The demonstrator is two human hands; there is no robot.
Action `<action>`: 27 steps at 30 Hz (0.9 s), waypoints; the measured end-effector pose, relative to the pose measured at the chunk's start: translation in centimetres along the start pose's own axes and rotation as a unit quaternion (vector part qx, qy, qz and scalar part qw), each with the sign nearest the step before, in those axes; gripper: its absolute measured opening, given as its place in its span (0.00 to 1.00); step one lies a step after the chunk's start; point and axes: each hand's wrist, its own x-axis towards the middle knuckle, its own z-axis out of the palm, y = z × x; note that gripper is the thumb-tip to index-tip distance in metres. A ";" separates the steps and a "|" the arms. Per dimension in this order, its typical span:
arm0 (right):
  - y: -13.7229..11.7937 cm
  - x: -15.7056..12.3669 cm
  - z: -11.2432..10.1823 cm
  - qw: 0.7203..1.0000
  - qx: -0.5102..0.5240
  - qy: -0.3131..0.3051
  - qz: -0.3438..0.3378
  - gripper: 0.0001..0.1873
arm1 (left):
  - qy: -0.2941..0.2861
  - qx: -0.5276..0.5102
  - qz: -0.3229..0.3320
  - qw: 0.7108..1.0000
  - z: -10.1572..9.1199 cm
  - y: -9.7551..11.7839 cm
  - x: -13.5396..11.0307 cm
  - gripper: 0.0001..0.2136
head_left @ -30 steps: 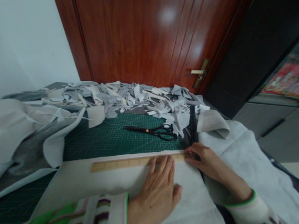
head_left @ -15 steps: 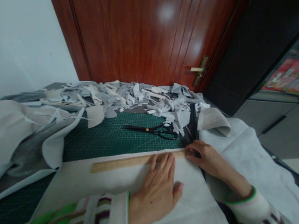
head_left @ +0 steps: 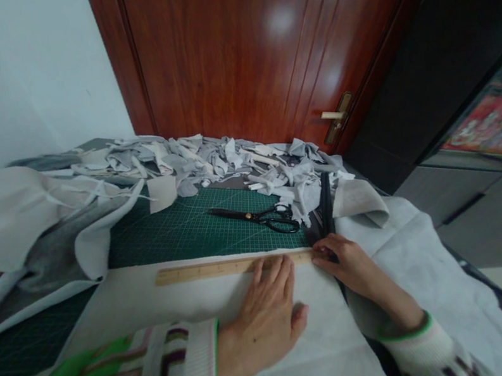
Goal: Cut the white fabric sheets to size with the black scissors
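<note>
A wooden ruler (head_left: 198, 272) lies across a sheet of off-white fabric (head_left: 146, 308), close to the fabric's far edge. My left hand (head_left: 266, 320) rests flat on the fabric, its fingers stretched out and the fingertips on the ruler. At the ruler's right end, my right hand (head_left: 348, 265) is closed with its thumb and fingers pinched on it; the fingertips hide that end. Beyond the ruler, black-handled scissors (head_left: 260, 216) lie closed on a green cutting mat (head_left: 162, 235).
Grey and white fabric scraps (head_left: 227, 160) are heaped along the back, against a wooden door (head_left: 219, 52). Folded grey fabric (head_left: 57, 265) lies at the left. More pale fabric (head_left: 417, 263) hangs over the right side beside a dark strap-like strip (head_left: 325, 204).
The view has shifted very slightly. Both hands and the ruler keep their places on the fabric.
</note>
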 end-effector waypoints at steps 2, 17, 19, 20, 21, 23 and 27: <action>-0.1 0.0 0.0 1.000 0.002 -0.001 0.001 0.05 | 0.003 0.006 0.002 1.000 0.2 0.0 0.0 0.30; 0.1 0.0 0.4 1.000 0.025 0.003 0.017 0.06 | -0.025 0.008 -0.005 1.000 -0.4 0.0 0.0 0.30; 0.1 0.0 0.4 1.000 0.025 0.006 0.015 0.05 | -0.023 0.005 -0.005 1.000 -0.4 0.0 0.0 0.30; 0.1 0.0 0.4 1.000 0.025 0.006 0.015 0.06 | -0.022 0.004 -0.004 1.000 -0.3 -0.1 0.1 0.30; 0.1 0.0 0.4 1.000 0.025 0.006 0.016 0.06 | -0.023 0.003 -0.004 1.000 -0.3 -0.1 0.1 0.29; 0.0 0.0 0.4 1.000 0.021 0.005 0.020 0.06 | -0.023 0.004 -0.006 1.000 -0.2 0.0 0.1 0.29; 0.0 0.1 0.3 1.000 0.014 0.005 0.017 0.05 | -0.027 0.007 -0.007 1.000 -0.2 0.1 0.1 0.30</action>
